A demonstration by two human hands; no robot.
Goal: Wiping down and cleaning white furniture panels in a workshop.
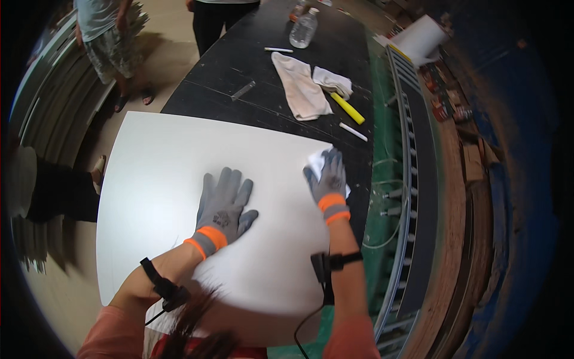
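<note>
Steadiness perhaps in mind, splayed empty grey-gloved left hand (pixel 225 203) on broad white sheet (pixel 149 185), covering crumpled white cloth (pixel 317 160) with grey-gloved right hand (pixel 330 178) of indiscernible grip

I've got left hand (pixel 225 203) flat, fingers spread. Right hand (pixel 330 178) palm-down, slightly farther forward; finger curl hard to confirm.

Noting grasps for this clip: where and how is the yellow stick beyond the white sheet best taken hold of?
Probably by the bare near end of the yellow stick, the right hand coming from the near side, thumb and fingers across its width. It is long and slim, lies slanted, and its far end meets the folded cloth.
</note>
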